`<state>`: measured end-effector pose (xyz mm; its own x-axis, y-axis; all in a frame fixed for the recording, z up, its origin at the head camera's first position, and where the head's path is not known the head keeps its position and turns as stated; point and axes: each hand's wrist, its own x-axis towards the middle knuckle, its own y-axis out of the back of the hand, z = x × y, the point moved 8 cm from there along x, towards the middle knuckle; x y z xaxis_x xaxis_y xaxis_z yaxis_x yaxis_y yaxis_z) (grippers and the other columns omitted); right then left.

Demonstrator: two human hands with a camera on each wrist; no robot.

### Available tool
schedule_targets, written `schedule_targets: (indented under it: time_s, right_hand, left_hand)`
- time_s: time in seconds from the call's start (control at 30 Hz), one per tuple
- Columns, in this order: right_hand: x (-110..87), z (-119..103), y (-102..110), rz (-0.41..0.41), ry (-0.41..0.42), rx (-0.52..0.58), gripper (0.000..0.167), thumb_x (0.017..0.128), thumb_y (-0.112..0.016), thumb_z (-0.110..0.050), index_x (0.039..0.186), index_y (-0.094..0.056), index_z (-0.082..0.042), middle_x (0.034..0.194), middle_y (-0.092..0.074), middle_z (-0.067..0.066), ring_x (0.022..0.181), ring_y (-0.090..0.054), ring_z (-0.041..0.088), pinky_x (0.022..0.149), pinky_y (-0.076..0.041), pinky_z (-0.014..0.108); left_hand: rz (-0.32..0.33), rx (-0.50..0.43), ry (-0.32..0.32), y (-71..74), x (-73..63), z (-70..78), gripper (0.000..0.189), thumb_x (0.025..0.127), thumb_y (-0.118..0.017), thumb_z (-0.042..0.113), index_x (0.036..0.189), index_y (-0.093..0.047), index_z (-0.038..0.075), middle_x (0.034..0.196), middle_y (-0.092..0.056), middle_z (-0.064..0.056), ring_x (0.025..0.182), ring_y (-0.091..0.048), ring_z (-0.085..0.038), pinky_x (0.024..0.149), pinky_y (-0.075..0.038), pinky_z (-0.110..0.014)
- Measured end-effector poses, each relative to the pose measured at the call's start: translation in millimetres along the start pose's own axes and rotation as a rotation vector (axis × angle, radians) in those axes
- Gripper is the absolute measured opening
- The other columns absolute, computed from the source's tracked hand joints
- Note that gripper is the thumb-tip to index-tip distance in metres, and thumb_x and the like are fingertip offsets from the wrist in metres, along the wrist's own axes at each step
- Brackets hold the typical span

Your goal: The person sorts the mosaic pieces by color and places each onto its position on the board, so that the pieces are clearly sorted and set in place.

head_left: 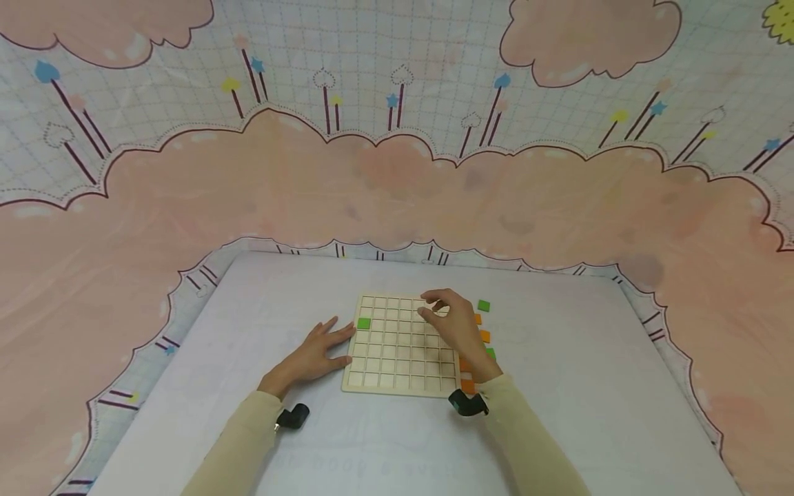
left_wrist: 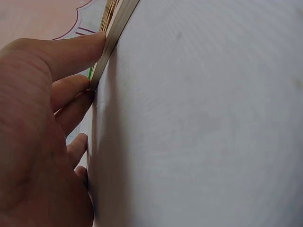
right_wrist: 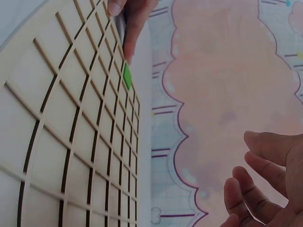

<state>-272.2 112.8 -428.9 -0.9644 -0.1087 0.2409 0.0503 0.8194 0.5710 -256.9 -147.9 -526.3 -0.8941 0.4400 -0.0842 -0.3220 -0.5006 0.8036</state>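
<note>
A pale wooden grid board lies on the white table. One green square tile sits in a cell at its left edge, in the second row from the far side. My left hand rests at the board's left side, fingers spread, thumb and fingertips touching the rim; the left wrist view shows the thumb against the board's edge. Over the far right part of the grid hovers my right hand, fingers loosely bent, thumb and forefinger apart. Nothing shows between the right fingers in the right wrist view.
Along the board's right side lie several loose orange tiles and green tiles, some partly hidden by the right hand and wrist. The white tabletop extends around the board, with a patterned cloth beyond its far edge.
</note>
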Motion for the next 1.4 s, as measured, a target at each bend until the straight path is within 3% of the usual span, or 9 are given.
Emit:
schedule_targets:
  time_s: [0.27, 0.77, 1.2, 1.4]
  right_hand:
    - [-3.2, 22, 22, 0.024, -0.066, 0.003, 0.029, 0.091, -0.072, -0.022, 0.117, -0.070, -0.009, 0.110, -0.068, 0.009, 0.095, -0.062, 0.024, 0.074, -0.051, 0.030]
    - [-4.4, 67, 62, 0.092, -0.183, -0.054, 0.030, 0.092, -0.070, -0.022, 0.120, -0.068, -0.009, 0.115, -0.068, 0.014, 0.102, -0.063, 0.028, 0.084, -0.054, 0.035]
    - [-1.4, 109, 78, 0.106, -0.249, -0.100, 0.031, 0.093, -0.068, -0.022, 0.120, -0.068, -0.007, 0.116, -0.067, 0.017, 0.103, -0.062, 0.031, 0.086, -0.054, 0.042]
    - [1.8, 127, 84, 0.068, -0.320, -0.126, 0.034, 0.094, -0.066, -0.023, 0.124, -0.066, -0.006, 0.119, -0.066, 0.018, 0.105, -0.060, 0.031, 0.084, -0.054, 0.038]
  left_hand:
    - [-0.001, 0.013, 0.009, -1.7, 0.5, -3.5, 0.065, 0.092, -0.068, 0.033, 0.148, -0.044, 0.012, 0.158, -0.036, -0.003, 0.153, -0.011, -0.037, 0.125, -0.004, -0.057]
    - [0.003, 0.008, 0.002, 0.7, -1.3, 0.3, 0.065, 0.092, -0.068, 0.032, 0.148, -0.045, 0.009, 0.158, -0.038, -0.005, 0.153, -0.012, -0.038, 0.125, -0.004, -0.058]
    - [0.008, -0.001, -0.007, 0.7, -2.4, 0.6, 0.065, 0.092, -0.068, 0.031, 0.148, -0.044, 0.010, 0.158, -0.038, -0.005, 0.153, -0.012, -0.038, 0.124, -0.005, -0.059]
    - [0.006, 0.000, -0.010, 0.6, -2.4, 0.4, 0.065, 0.092, -0.068, 0.031, 0.148, -0.044, 0.011, 0.157, -0.038, -0.005, 0.153, -0.012, -0.038, 0.124, -0.005, -0.058]
